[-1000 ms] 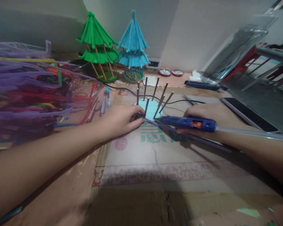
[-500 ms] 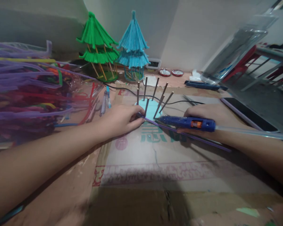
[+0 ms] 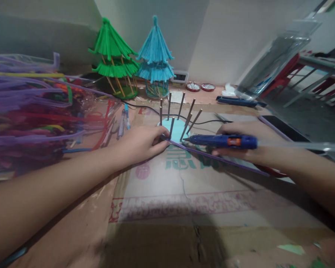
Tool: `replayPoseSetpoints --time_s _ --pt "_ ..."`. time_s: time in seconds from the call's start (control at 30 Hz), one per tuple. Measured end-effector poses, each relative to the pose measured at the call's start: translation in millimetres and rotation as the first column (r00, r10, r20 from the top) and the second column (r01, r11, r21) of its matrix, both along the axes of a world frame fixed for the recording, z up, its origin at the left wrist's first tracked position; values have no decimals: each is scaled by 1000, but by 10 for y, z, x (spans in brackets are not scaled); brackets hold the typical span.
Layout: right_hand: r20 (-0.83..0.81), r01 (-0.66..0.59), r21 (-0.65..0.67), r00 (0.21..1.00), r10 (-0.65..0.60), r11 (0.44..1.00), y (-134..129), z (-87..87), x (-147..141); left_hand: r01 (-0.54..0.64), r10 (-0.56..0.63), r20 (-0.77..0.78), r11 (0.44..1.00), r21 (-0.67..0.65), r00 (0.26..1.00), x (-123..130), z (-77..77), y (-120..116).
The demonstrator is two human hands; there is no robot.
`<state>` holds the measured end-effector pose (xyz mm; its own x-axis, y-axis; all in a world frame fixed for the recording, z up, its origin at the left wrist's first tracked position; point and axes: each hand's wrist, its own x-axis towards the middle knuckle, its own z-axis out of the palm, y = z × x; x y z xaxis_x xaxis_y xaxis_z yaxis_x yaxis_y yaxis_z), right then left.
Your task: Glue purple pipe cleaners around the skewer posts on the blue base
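Observation:
A light-blue base (image 3: 178, 129) lies on the cardboard with several thin brown sticks (image 3: 181, 107) standing up around its edge, some leaning. At its near left edge, my left hand (image 3: 149, 141) pinches one end of a purple pipe cleaner (image 3: 212, 156), which runs along the front of the base and off to the right. My right hand (image 3: 237, 136) grips a blue hot glue gun (image 3: 222, 141) lying on its side, a clear glue stick (image 3: 298, 146) trailing from its back. The gun's nozzle is at the base's front right edge, close to a stick.
A green pagoda model (image 3: 114, 59) and a blue one (image 3: 155, 56) stand at the back. Purple and other coloured pipe cleaners (image 3: 25, 108) are heaped at left. A tilted clear bottle (image 3: 273, 67), a dark cutter (image 3: 240, 101) and a phone (image 3: 279, 126) are at right. A black cord (image 3: 145, 105) crosses behind the base.
The glue gun has rolled slightly in my right hand, its nozzle staying near the same stick. My left hand keeps its pinch. The whole view has shifted a little.

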<state>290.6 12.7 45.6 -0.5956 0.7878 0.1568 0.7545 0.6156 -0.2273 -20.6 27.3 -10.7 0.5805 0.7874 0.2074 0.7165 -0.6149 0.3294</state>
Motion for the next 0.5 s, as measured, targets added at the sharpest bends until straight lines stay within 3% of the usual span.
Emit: replayPoseSetpoints --time_s 0.13,0.3,0.4,0.47,0.5 --pt "-346 -40 -197 938 -32 980 122 124 197 9 -9 1 1000 5 1000 3 -7 9" --pt "-711 -133 -279 694 -112 951 330 154 294 23 -23 10 1000 16 1000 9 -2 -1" --pt "-768 -29 -322 593 -243 946 548 139 194 19 -20 14 1000 22 1000 12 5 -13" --pt "-711 115 -339 618 -334 934 762 144 102 9 -9 26 1000 23 1000 10 7 -17" --pt "-634 203 -336 673 -381 920 888 149 57 7 -8 32 1000 24 999 8 8 -19"
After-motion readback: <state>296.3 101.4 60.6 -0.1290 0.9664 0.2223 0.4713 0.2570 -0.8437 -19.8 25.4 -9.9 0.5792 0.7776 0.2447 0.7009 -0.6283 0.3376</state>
